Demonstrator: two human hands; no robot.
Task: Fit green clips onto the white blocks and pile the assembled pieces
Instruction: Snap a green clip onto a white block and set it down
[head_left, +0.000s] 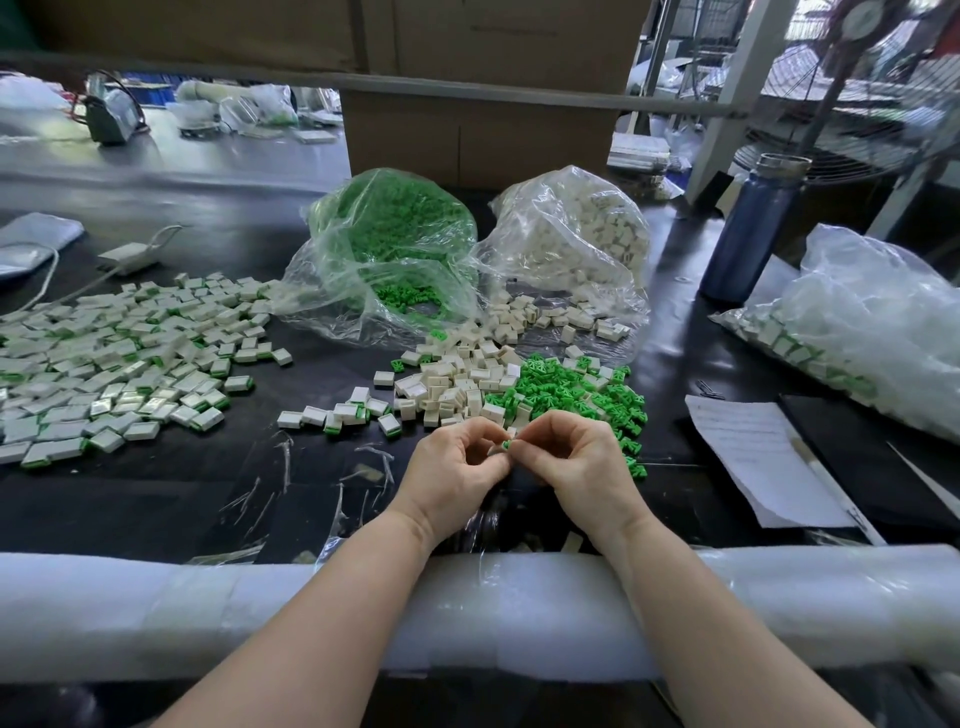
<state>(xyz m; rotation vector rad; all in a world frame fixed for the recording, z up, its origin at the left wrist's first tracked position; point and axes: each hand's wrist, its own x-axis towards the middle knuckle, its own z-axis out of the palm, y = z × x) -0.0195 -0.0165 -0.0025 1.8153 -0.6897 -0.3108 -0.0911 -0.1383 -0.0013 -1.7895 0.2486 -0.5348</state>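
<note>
At the near middle of the black worktable (171, 499), the left hand (454, 470) and the right hand (582, 462) meet fingertip to fingertip, both curled tight around one small workpiece: a green clip (505, 445) peeks out between them, pinched by the right fingers, while the left seems to grip a white block (494, 451) that is mostly hidden, so how far the clip is seated cannot be told. To do this step well, I would square the clip to the block's open side before pressing, push evenly with the thumb until it sits flush, and avoid forcing it in tilted. Supplies are close: loose white blocks (457, 384) at 12 o'clock from the hands, loose green clips (571, 392) at 1 o'clock. The finished piece belongs on the pile of assembled pieces (119, 364) spread at 10 o'clock, well apart, so a short toss or reach leftward suits.
</note>
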